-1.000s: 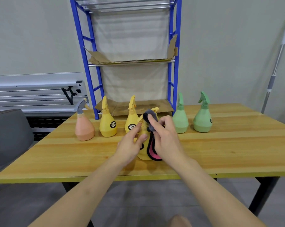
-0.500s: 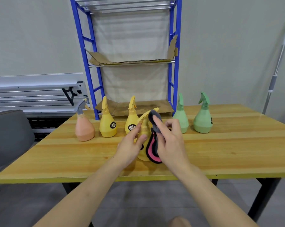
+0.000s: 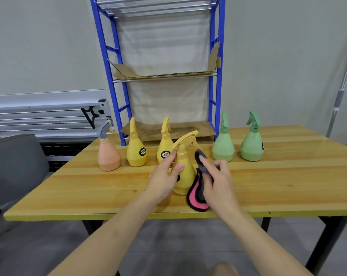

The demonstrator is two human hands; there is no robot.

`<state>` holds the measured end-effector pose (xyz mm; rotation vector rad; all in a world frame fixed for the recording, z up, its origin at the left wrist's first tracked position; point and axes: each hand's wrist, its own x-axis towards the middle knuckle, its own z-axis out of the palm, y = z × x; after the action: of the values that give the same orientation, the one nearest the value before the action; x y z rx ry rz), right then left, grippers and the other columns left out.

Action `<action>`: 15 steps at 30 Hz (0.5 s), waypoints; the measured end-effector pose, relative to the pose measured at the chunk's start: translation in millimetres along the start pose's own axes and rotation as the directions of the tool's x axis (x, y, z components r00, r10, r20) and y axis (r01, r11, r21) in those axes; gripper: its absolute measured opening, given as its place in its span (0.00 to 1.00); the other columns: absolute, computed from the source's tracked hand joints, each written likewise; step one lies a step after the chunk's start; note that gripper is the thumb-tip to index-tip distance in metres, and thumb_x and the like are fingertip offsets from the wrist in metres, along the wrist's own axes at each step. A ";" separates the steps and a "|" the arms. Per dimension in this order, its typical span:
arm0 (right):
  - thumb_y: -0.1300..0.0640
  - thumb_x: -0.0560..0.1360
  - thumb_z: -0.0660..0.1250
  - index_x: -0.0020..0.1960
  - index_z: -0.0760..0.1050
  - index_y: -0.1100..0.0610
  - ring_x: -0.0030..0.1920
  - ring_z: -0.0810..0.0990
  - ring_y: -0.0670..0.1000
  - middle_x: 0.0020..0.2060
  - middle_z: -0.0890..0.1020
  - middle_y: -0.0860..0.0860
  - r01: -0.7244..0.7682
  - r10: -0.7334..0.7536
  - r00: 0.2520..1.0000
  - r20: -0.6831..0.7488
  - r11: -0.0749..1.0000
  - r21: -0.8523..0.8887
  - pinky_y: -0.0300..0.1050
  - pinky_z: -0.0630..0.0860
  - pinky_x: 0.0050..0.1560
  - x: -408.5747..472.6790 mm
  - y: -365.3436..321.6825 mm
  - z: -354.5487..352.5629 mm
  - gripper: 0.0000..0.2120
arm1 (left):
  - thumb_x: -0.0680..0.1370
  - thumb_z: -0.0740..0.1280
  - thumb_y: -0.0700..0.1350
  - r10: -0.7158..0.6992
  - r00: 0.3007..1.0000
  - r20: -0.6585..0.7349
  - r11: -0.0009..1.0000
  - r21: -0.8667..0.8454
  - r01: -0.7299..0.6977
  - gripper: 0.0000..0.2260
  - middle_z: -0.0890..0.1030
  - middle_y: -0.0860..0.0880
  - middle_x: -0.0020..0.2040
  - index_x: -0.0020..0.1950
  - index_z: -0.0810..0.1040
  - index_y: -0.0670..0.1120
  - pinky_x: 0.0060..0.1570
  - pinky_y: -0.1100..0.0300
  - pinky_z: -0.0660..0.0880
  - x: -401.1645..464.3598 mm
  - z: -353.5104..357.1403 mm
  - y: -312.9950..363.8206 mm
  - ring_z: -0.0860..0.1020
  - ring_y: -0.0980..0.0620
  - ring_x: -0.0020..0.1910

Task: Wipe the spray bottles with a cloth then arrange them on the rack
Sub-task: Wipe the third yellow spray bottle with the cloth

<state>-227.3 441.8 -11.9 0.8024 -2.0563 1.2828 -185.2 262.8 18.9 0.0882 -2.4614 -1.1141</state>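
Observation:
A yellow spray bottle (image 3: 184, 172) stands near the table's front, its nozzle pointing right. My left hand (image 3: 164, 176) grips its left side. My right hand (image 3: 216, 180) holds a grey and pink cloth (image 3: 197, 194) just right of the bottle, the cloth's top draped over my index finger. Behind stand an orange bottle (image 3: 108, 156), two yellow bottles (image 3: 136, 150) (image 3: 164, 144) and two green bottles (image 3: 223, 144) (image 3: 252, 142). The blue rack (image 3: 217, 80) rises at the table's back, its shelves lined with cardboard.
The wooden table (image 3: 288, 186) has bare room on its right and front left. A grey chair (image 3: 13, 166) sits at the left. A mop pole (image 3: 344, 80) leans on the wall at the right.
My right hand has drawn the cloth off the bottle's nozzle, down and to the right. The nozzle now shows fully. My left hand still holds the bottle.

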 end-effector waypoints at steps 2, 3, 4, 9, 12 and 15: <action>0.68 0.80 0.66 0.73 0.75 0.54 0.48 0.72 0.50 0.49 0.69 0.50 0.032 -0.034 0.998 -0.061 0.999 -0.031 0.41 0.74 0.52 3.9 -4.2 -4.0 0.23 | 0.82 0.60 0.63 0.004 1.000 0.001 1.000 -0.003 -0.004 0.31 0.65 0.57 0.80 0.82 0.59 0.55 0.76 0.41 0.64 0.0 -0.4 -0.2 0.65 0.54 0.78; 0.68 0.80 0.66 0.73 0.75 0.55 0.48 0.72 0.50 0.49 0.69 0.50 0.067 -0.072 0.994 -0.087 0.996 -0.055 0.40 0.74 0.52 8.5 -6.4 -5.0 0.23 | 0.82 0.60 0.63 0.004 1.000 0.006 1.000 -0.002 -0.004 0.31 0.65 0.57 0.80 0.82 0.59 0.55 0.76 0.41 0.64 0.0 -0.9 -0.2 0.65 0.54 0.78; 0.68 0.80 0.65 0.74 0.75 0.56 0.48 0.71 0.50 0.49 0.68 0.50 0.101 -0.109 0.989 -0.104 0.992 -0.080 0.38 0.73 0.53 13.9 -8.7 -5.9 0.23 | 0.82 0.60 0.63 0.005 1.000 0.009 1.000 0.000 -0.005 0.31 0.65 0.57 0.80 0.83 0.59 0.55 0.76 0.42 0.64 -0.1 -1.4 0.6 0.66 0.54 0.77; 0.69 0.79 0.65 0.73 0.75 0.58 0.50 0.72 0.51 0.51 0.69 0.52 0.189 -0.195 0.980 -0.043 0.974 -0.128 0.42 0.75 0.54 34.8 -13.4 -1.5 0.23 | 0.84 0.61 0.55 0.011 0.999 0.045 1.000 -0.017 -0.010 0.28 0.65 0.55 0.80 0.83 0.57 0.52 0.77 0.51 0.64 2.5 -3.3 1.3 0.66 0.54 0.77; 0.70 0.78 0.66 0.72 0.76 0.58 0.50 0.72 0.51 0.49 0.68 0.50 0.143 -0.147 0.989 -0.020 0.982 -0.126 0.45 0.76 0.54 26.9 -2.4 2.3 0.24 | 0.85 0.61 0.54 0.026 0.998 0.064 0.999 -0.045 -0.023 0.28 0.64 0.54 0.80 0.83 0.57 0.51 0.78 0.52 0.61 3.5 -4.1 -0.8 0.63 0.54 0.79; 0.70 0.79 0.66 0.72 0.77 0.57 0.49 0.72 0.51 0.48 0.68 0.50 0.051 -0.050 0.999 0.013 0.992 -0.119 0.48 0.78 0.55 11.8 9.6 -2.9 0.23 | 0.85 0.59 0.58 0.023 0.998 0.062 0.999 -0.035 -0.021 0.28 0.63 0.55 0.81 0.83 0.57 0.53 0.79 0.43 0.60 4.5 -2.0 -4.6 0.61 0.53 0.80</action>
<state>-241.6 445.6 -7.5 0.8024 -2.0851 1.1190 -189.0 257.3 18.4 0.0161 -2.4902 -1.1660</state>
